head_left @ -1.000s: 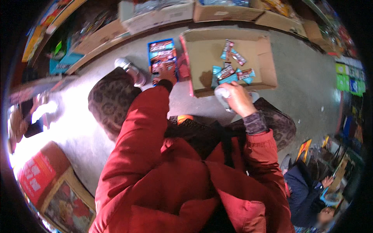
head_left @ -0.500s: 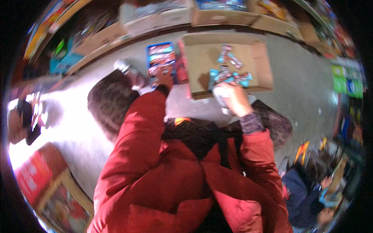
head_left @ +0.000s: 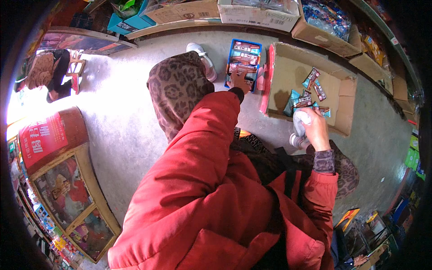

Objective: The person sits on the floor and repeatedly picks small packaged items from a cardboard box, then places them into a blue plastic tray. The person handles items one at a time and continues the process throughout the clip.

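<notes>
My left hand [head_left: 240,81] reaches down to the near end of a blue tray [head_left: 230,63] on the floor. Its fingers lie spread on the brown-and-red wrapped snack bars [head_left: 245,57] lined up inside. In my right hand [head_left: 316,129] is a bunched grey-white cloth [head_left: 300,121], gripped at the near side of an open cardboard box [head_left: 288,63]. Several loose blue-and-brown wrapped bars [head_left: 320,90] lie in that box, some just beyond the cloth. The fingertips of my right hand are partly hidden.
Cartons of packaged goods [head_left: 258,14] line the far side. To the left stands a wooden-framed glass case [head_left: 74,193] with a red panel [head_left: 40,139]. My shoe [head_left: 200,50] is beside the tray. Another person's hand [head_left: 360,260] shows at lower right, among assorted goods.
The view has turned, so the tray, box and both hands appear farther right. The left hand stays at the tray, and the right still grips the cloth by the box.
</notes>
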Demonstrator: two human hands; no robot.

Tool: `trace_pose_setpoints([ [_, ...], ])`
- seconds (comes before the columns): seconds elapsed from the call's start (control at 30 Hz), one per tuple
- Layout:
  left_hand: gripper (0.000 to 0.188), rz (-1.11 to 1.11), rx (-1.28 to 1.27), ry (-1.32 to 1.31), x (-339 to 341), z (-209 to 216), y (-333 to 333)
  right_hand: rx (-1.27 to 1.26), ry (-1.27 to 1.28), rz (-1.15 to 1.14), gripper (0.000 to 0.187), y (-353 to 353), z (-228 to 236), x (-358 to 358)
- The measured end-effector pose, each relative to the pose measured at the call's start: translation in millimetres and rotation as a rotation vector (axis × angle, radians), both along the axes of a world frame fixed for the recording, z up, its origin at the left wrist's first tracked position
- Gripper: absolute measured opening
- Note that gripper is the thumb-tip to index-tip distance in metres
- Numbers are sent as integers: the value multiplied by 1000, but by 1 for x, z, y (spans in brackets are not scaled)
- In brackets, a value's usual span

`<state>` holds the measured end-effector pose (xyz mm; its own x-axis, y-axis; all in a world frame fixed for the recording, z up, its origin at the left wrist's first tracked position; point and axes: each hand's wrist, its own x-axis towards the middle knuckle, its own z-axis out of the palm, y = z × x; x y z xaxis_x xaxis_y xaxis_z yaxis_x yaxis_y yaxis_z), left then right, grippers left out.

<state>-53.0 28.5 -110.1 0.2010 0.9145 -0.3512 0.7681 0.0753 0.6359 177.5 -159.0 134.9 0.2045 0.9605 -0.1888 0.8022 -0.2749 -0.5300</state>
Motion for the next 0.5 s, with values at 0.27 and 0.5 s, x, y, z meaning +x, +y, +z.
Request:
trace_pose_setpoints([
  [0.27,47,70,204,-49,-5,-28,15,48,42,8,40,1,1,0],
  [0.5,41,137,320,-59,-6,-35,22,0,12,3,35,3,2,1],
])
